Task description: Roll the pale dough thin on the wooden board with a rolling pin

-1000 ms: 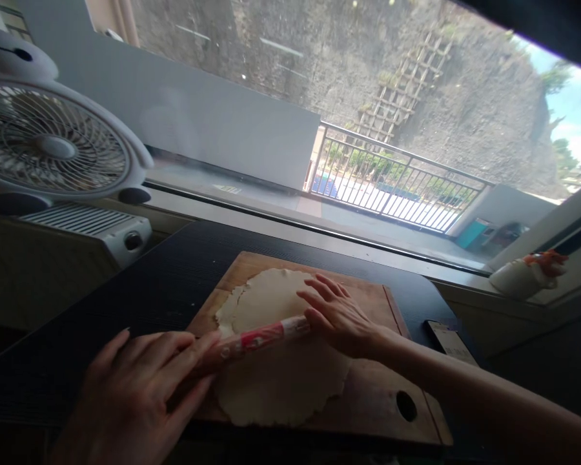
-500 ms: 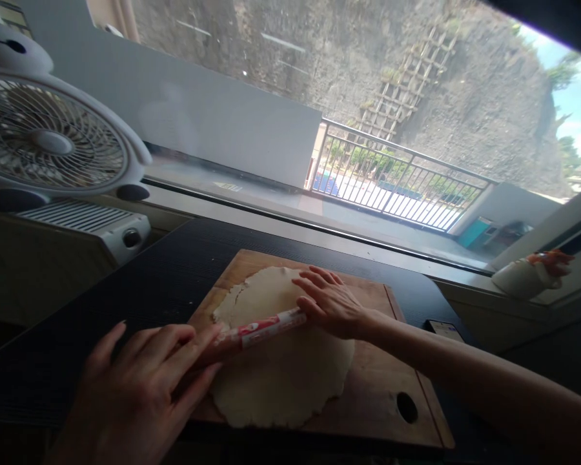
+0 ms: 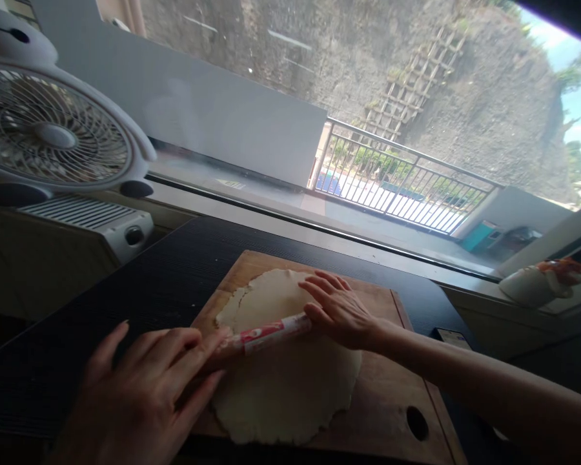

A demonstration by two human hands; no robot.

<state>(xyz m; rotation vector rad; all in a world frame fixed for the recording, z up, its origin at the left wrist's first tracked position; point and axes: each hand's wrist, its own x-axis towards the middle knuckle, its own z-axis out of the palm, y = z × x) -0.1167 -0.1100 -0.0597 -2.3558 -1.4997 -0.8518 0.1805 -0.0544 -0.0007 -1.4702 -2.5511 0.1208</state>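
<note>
Head view: we roll dough [image 3: 285,381], left hand [image 3: 140,394] and right hand [image 3: 339,310] flat and open on the rolling pin [image 3: 264,334]; next, even pressure.

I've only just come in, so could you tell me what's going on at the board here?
A person is rolling a thin sheet of dough on a wooden cutting board that lies on a dark table by a window. The left hand and the right hand lie flat on the two ends of a red-and-white rolling pin, which rests across the dough. A fan stands at the left.
</note>
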